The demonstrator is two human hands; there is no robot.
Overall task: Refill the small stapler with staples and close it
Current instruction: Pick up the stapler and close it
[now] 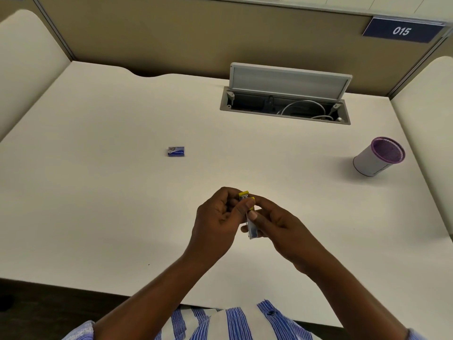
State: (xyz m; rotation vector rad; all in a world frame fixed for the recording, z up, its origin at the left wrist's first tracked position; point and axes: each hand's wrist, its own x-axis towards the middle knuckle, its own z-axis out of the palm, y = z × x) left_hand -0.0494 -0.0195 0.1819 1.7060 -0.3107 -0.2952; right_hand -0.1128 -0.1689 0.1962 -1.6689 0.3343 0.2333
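A small stapler (250, 224) with yellow ends and a metal body is held above the middle of the white desk (98, 192), pointing away from me. My left hand (215, 222) grips its far yellow end, thumb across the top. My right hand (282, 229) holds the near metal part from the right, thumb pressed on it. I cannot tell whether the stapler is opened or closed, as fingers cover much of it. A small blue staple box (176, 151) lies on the desk to the far left of my hands, apart from them.
A purple-rimmed mesh pen cup (378, 157) stands at the right of the desk. An open cable hatch (284, 104) with cords inside sits at the back. Partition walls surround the desk; a sign reads 015 (402, 30).
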